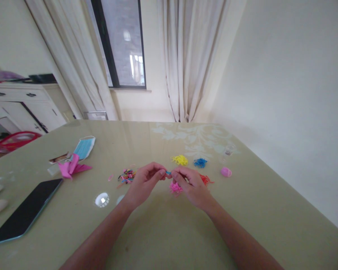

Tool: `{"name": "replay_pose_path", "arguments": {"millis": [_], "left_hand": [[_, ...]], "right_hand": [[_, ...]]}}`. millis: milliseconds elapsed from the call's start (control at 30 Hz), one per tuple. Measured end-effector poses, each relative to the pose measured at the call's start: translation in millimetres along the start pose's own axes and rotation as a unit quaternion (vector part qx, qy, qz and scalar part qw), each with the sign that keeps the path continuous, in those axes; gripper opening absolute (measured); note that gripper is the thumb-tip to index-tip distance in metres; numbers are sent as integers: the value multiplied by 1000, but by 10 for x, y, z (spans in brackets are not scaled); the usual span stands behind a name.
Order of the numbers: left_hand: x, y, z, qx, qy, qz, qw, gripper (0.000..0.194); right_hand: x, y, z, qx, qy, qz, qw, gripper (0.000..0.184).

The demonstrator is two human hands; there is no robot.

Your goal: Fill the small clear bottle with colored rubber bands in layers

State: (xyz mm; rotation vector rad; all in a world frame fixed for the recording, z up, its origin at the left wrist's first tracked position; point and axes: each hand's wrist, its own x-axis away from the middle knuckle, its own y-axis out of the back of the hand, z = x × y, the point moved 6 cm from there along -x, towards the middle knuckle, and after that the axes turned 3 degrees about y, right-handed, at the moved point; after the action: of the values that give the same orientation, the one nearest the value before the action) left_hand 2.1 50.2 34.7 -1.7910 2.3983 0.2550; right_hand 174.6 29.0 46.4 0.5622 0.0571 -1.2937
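Over the middle of the table, my left hand point(145, 183) and my right hand point(193, 186) pinch a small blue rubber band point(168, 173) between them. Only a short stretch of the band shows, with the rest hidden by the fingertips. Just behind the hands lie a yellow pile of bands point(180, 160) and a blue pile point(200, 162). A pink pile point(175, 187) sits beneath the fingers, and a red pile point(205, 179) is partly covered by my right hand. Beside my left hand is a mixed-colour heap of bands point(126, 176).
A pink round object point(226, 172) and a clear small container point(228, 150) stand to the right. Leftward lie a shiny clear dome point(102, 200), a black-screened tablet point(28, 208), folded pink paper point(72, 167) and a blue face mask point(85, 147). A wall borders the table's right edge.
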Motion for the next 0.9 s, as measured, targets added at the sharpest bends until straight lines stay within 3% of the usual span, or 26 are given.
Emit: {"name": "replay_pose_path", "arguments": {"millis": [300,433,500,600,667,700,767,900], "left_hand": [[49,-27,-142,-5,-9,-10,1000,36],[-4,158,-114,-140,-11,-54,989,33],[-23,304,-72,-313,0,-81,946,30],[-21,496,55,-588,68,-73,803,25],[-3,598,157,-674,126,-46,726,27],[2,632,197,-691,146,-34,707,28],[-6,668,249,-696,162,-18,700,29],[-56,707,315,-670,157,-21,725,30]], "right_hand": [[62,-20,8,-96,-27,-2,995,38],[4,166,5,-61,-5,-50,997,35],[-41,382,-45,-13,-2,-104,994,33],[-74,783,-191,109,-7,-211,971,32],[-90,961,-334,210,-30,-227,951,28],[-97,1016,-412,260,-45,-222,939,25],[-103,1071,-564,345,-82,-205,912,21],[-115,1034,-770,443,-124,-157,874,18]]}}
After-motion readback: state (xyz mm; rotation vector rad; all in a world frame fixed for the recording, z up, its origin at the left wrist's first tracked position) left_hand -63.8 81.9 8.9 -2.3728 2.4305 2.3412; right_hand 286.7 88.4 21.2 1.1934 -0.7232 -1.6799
